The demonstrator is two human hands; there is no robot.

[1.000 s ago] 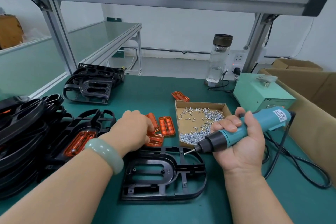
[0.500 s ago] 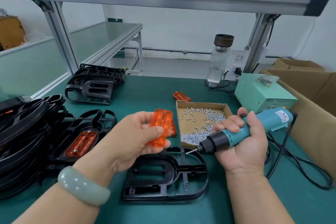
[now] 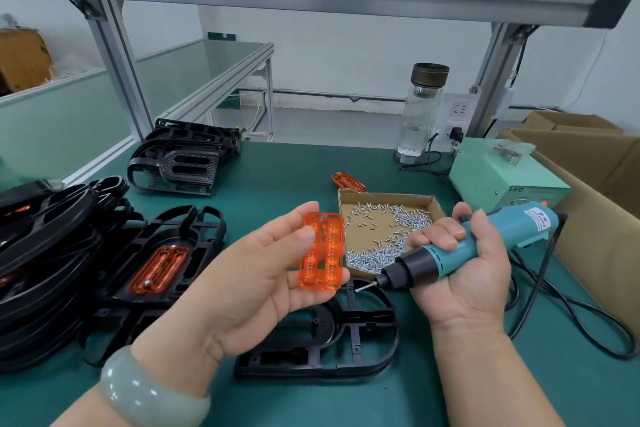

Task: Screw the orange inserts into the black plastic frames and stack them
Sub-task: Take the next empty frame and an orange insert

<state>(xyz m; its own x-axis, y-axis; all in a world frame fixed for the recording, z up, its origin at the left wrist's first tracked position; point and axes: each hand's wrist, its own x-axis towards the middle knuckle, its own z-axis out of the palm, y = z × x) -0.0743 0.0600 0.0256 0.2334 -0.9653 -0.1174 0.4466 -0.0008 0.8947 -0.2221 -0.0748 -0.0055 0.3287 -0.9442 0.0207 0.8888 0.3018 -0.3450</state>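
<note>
Nearest, landmark: empty black plastic frame [image 3: 351, 336], lying flat on the green bench mat [image 3: 485, 392].
Left hand [image 3: 256, 288]: palm up above the frame's left end, thumb and fingers pinching one translucent orange rectangular insert [image 3: 323, 253], held clear of the frame; pale green bangle [image 3: 149, 395] on the wrist.
Right hand [image 3: 464, 270]: above the frame's right end, fingers wrapped round a teal and black electric screwdriver [image 3: 467, 246]; bit points left, over the frame's far edge.
Left of frame: second black frame [image 3: 197, 236] with a fitted orange insert [image 3: 159, 267], at the edge of a pile of black frames [image 3: 41, 253].
Right of frame: black cable [image 3: 571, 308] from the screwdriver.
Just beyond frame: shallow cardboard tray [image 3: 384, 193] of small silver screws [image 3: 377, 255].
Beyond tray: loose orange insert [image 3: 348, 182] on the mat.
Far left of frame: stack of black frames [image 3: 180, 159].
Far right of frame: glass bottle with dark cap [image 3: 420, 114]; pale green metal box [image 3: 498, 180]; brown cardboard carton [image 3: 606, 191].
</note>
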